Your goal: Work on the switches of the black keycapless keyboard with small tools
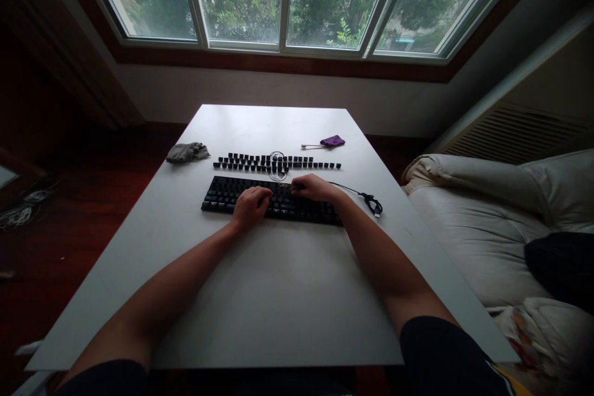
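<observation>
A black keyboard lies across the middle of a white table. My left hand rests on its centre with the fingers curled down onto the keys. My right hand sits at the keyboard's far edge, fingers pinched together near a small ring-shaped tool; what they hold is too small to make out. Behind the keyboard, rows of loose black keycaps are laid out, with a wire keycap puller among them.
A grey cloth lies at the back left. A purple cloth and a small brush lie at the back right. The keyboard's cable and plug trail right. A white sofa stands beside the table.
</observation>
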